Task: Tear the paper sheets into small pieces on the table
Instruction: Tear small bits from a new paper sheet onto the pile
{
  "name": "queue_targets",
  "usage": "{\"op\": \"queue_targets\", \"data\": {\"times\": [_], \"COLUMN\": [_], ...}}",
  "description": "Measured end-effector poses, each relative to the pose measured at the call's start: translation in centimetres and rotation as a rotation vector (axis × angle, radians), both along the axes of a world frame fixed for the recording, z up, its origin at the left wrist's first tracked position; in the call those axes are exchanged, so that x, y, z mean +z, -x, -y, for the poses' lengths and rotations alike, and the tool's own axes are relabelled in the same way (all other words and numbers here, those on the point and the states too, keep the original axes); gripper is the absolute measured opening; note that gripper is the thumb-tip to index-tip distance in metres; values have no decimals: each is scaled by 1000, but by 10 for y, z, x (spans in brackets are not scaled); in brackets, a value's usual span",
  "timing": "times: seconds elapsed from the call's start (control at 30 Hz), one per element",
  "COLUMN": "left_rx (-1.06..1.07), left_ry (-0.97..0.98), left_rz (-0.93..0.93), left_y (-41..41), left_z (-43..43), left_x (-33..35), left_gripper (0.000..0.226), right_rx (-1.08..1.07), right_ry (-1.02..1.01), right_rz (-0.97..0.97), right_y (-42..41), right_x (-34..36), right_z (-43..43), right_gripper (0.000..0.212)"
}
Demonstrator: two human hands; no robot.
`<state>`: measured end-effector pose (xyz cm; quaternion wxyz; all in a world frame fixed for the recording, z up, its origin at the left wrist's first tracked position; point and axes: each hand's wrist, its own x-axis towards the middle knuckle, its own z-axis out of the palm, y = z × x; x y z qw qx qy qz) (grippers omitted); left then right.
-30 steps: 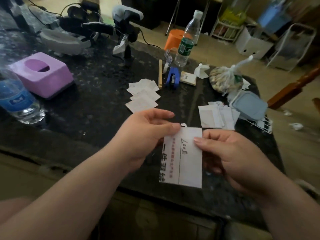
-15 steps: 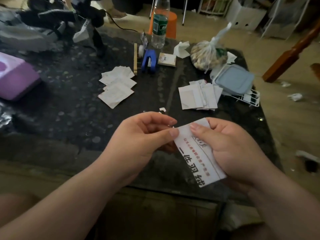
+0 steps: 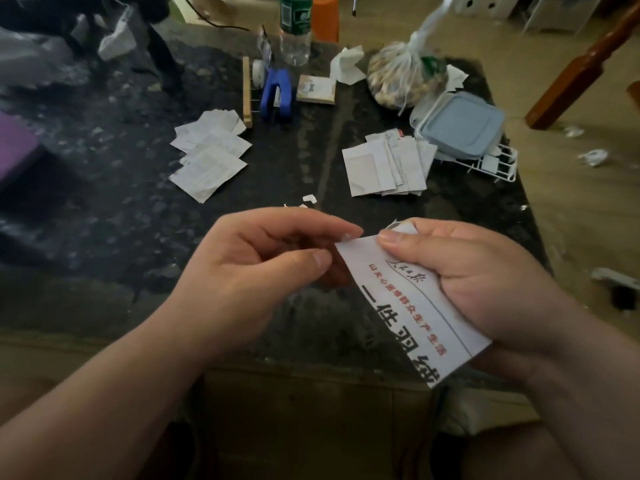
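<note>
Head view of the two bare hands over the near edge of the dark speckled desk. Both forearms enter from the lower corners and converge toward the centre. The left hand is turned palm inward with its fingers curled. Its index fingertip meets the upper left corner of the paper sheet, and its thumb lies just beside the sheet's left edge; whether this hand actually pinches the sheet cannot be told. The right hand grasps the sheet, with the thumb pressed on the printed face near the top edge and the fingers curled behind it. The sheet is held above the desk, tilted, with its long axis running from 11 o'clock to 5 o'clock. It bears red and black print and lies mostly under the right hand, with its free corner pointing toward the left hand. Farther along the desk, a pile of paper pieces lies at 11 o'clock from the hands and a second pile at 1 o'clock, well apart from each other. A small scrap lies at 12 o'clock, just beyond the left hand. Behind the piles stand a blue stapler, a plastic bottle, a tied bag and a blue lidded box resting on a white wire rack.
</note>
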<state>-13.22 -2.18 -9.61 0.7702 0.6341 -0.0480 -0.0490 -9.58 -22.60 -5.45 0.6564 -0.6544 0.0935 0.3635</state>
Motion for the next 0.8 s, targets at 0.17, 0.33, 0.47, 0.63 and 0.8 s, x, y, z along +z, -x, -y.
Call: {"op": "queue_targets", "data": {"times": [0.17, 0.33, 0.47, 0.63, 0.8], "left_rx": [-1, 23, 13, 1, 44], "left_ry": [-53, -122, -164, -193, -276], "left_rz": [10, 36, 86, 133, 187], "left_y": [3, 7, 9, 9, 8], "left_z": [1, 0, -3, -2, -1], "left_x": [-5, -3, -3, -5, -8], "left_gripper": [26, 27, 26, 27, 24], "right_rx": [-25, -46, -42, -23, 3], "right_ry": [-20, -51, -72, -121, -113], "right_rz": [-28, -69, -84, -98, -84], "right_y": [1, 3, 2, 3, 3], "right_x": [0, 0, -2, -5, -6], "right_z": [0, -2, -2, -1, 0], "right_gripper": [32, 37, 40, 30, 24]}}
